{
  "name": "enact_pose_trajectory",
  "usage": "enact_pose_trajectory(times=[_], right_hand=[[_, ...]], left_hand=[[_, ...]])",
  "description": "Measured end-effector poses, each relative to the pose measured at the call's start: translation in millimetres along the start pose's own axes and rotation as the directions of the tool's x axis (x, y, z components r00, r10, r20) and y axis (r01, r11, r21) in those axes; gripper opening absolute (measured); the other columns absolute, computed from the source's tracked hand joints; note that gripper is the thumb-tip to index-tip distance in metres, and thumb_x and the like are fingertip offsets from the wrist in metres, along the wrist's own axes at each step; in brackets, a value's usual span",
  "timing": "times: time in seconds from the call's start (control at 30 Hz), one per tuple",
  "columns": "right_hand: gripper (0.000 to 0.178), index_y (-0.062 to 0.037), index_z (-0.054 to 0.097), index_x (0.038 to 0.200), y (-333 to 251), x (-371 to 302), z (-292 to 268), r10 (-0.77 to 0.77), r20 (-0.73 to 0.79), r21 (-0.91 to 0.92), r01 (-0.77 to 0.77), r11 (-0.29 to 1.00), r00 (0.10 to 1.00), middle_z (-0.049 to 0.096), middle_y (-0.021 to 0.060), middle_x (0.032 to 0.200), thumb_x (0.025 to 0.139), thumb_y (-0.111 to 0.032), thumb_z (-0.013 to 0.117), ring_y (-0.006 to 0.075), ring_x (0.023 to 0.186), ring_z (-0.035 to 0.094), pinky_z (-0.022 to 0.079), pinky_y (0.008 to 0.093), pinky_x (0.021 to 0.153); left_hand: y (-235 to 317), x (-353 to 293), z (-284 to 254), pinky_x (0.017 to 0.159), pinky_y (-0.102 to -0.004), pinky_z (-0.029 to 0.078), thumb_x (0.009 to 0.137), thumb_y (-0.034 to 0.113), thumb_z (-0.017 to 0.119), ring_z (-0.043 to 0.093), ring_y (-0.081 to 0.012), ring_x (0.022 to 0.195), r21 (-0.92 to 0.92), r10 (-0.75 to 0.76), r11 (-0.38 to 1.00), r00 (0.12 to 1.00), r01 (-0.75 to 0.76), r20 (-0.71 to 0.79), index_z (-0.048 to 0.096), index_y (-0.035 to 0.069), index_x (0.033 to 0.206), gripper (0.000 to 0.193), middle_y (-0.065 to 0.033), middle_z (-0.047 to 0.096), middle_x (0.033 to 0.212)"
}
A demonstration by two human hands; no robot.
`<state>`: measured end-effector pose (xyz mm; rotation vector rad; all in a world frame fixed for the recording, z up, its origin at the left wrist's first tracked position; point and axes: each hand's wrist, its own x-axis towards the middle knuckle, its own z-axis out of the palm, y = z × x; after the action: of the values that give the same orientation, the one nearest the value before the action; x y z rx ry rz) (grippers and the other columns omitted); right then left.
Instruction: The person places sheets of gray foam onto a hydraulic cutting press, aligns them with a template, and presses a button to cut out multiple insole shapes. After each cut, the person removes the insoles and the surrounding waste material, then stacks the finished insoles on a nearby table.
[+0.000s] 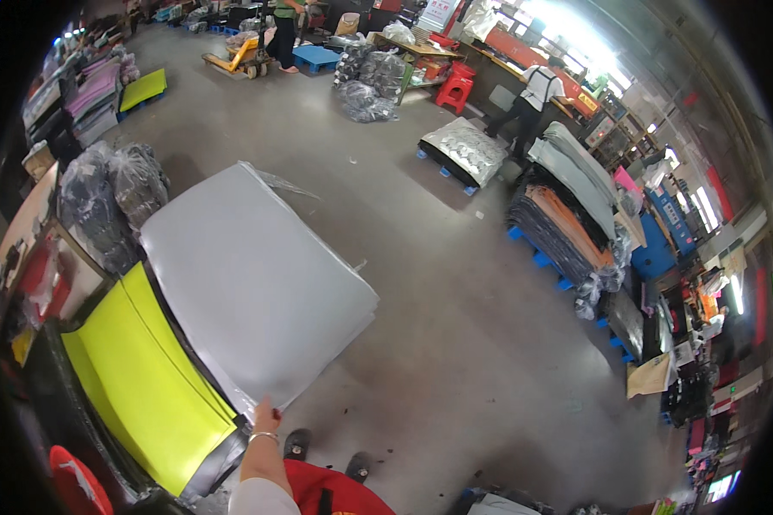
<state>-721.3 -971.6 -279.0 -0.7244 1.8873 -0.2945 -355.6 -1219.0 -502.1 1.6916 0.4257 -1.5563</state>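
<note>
My left hand [266,417], with a bracelet at the wrist, is at the near corner of a tall stack of large grey sheets [253,283]. Its fingers look curled and closed on the corner of the grey sheets, though they show small. Just left of it lie bright yellow-green sheets [150,378] with bent-up edges, on top of black sheets [219,463]. My right hand is out of the picture.
Wrapped bundles [103,202] stand behind the yellow-green sheets, and a red stool top [77,481] is at lower left. Pallets of stacked sheets [567,215] line the right. A person [537,94] bends at a far bench; another stands near a yellow pallet jack [236,58].
</note>
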Motion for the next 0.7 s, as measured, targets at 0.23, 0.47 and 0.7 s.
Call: enact_pose_trajectory(times=[0.23, 0.47, 0.7], right_hand=[[0.037, 0.0005, 0.063, 0.107, -29, 32, -21, -0.064, 0.025, -0.113, 0.066, 0.991, 0.998, 0.069, 0.0142, 0.082, 0.083, -0.026, 0.066, 0.0263, 0.081, 0.066, 0.052, 0.0344, 0.073], [0.037, 0.0004, 0.063, 0.107, -74, 54, -26, -0.111, 0.064, -0.226, 0.123, 0.966, 0.992, 0.069, 0.0150, 0.083, 0.082, -0.027, 0.066, 0.0281, 0.082, 0.066, 0.052, 0.0354, 0.074], [0.038, 0.0003, 0.063, 0.106, -95, 62, -32, -0.142, 0.101, -0.309, 0.167, 0.936, 0.985, 0.069, 0.0158, 0.084, 0.082, -0.029, 0.066, 0.0299, 0.082, 0.066, 0.052, 0.0363, 0.074]], left_hand=[[114, -170, 56, 0.037, -0.0283, 0.035, 0.086, 0.023, 0.063, 0.047, -0.0143, 0.043, 0.236, 0.583, 0.725, 0.759, -0.647, 0.289, 0.049, -0.001, 0.084, 0.028, -0.0055, 0.048, 0.056], [234, -333, 57, 0.040, -0.0259, 0.035, 0.089, 0.020, 0.062, 0.045, -0.0101, 0.044, 0.213, 0.781, 0.411, 0.463, -0.887, 0.420, 0.051, -0.002, 0.070, 0.030, -0.0022, 0.047, 0.054], [227, -412, -48, 0.043, -0.0290, 0.040, 0.087, 0.027, 0.065, 0.050, -0.0108, 0.047, 0.558, 0.667, -0.010, 0.410, -0.830, 0.622, 0.058, 0.000, 0.067, 0.034, -0.0027, 0.051, 0.052]])
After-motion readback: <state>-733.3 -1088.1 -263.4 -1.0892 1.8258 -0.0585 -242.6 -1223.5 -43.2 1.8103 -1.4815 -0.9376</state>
